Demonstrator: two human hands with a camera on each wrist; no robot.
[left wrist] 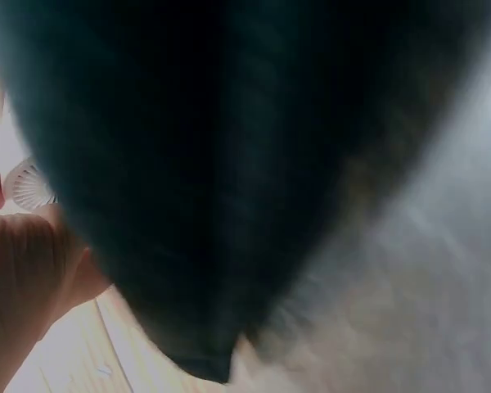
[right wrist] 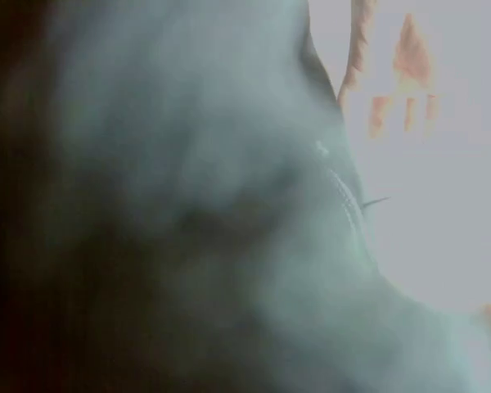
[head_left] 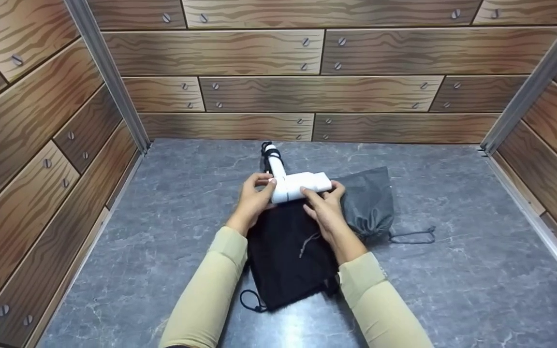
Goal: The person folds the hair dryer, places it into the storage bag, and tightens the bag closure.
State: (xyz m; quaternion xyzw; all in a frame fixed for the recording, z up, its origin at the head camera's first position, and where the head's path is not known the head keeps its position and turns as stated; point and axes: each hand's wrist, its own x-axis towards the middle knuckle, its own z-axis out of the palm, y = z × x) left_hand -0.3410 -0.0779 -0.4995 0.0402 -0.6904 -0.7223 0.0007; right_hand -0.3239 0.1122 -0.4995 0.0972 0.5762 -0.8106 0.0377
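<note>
Grey tabletop (head_left: 457, 290), fingers (head_left: 260, 177) gripping white hairdryer (head_left: 294, 187)

I can read no text, label, brand or number from where I stand: nothing on the white plastic hair dryer with the long barrel (head_left: 302, 185), nothing on the flat black cloth pouch (head_left: 288, 261) or the dark grey drawstring bag (head_left: 368, 200).
</note>
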